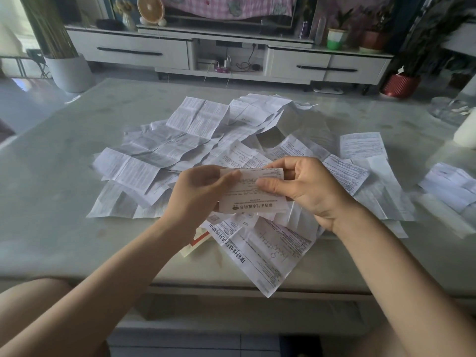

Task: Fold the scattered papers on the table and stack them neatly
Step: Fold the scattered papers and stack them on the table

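Now, left hand (198,188): thumb and curled fingers pinch the left edge of the folded leaflet (253,199).
Right hand (301,186): thumb on top, fingers curled behind, pinching the leaflet's right half.
Folded leaflet: held between both hands above the loose papers (180,140), over the near middle of the table (51,176); printed title along its near edge.
Large leaflet (268,251): flat below the hands, one corner overhanging the table's near edge.
Red-and-white box (197,240): partly under that leaflet, by the near edge, beneath the left wrist.
Loose papers: creased, unfolded, overlapping from the centre toward the far edge.
Small pile (448,186): papers at the right edge, apart from the heap; blurred.
Glass dish (449,109): far right corner.
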The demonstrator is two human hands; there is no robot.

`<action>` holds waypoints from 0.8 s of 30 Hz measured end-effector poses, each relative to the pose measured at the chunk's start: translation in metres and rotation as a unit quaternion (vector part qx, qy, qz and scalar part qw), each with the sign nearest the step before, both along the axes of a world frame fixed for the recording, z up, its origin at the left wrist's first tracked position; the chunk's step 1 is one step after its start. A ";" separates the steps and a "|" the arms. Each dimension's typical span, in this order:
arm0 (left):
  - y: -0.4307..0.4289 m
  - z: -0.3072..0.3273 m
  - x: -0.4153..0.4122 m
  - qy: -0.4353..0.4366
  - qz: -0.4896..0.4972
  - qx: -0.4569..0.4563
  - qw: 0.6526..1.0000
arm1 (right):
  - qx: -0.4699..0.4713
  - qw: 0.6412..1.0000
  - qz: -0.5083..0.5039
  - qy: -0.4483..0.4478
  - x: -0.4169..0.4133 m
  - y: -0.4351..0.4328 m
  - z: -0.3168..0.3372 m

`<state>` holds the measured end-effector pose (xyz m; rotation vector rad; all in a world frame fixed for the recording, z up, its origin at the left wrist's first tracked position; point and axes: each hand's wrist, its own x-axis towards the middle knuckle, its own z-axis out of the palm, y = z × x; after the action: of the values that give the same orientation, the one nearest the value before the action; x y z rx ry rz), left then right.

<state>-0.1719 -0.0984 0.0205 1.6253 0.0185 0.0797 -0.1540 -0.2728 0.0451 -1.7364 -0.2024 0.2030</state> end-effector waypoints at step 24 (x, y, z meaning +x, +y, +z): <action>-0.010 -0.005 -0.009 -0.088 -0.013 0.123 0.988 | -0.149 0.973 0.019 -0.176 -0.006 0.011 -0.002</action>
<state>-0.1811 -0.1087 0.0156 1.8596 -0.1528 0.2114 -0.1599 -0.2614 0.0429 -2.0622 -0.4847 -0.0539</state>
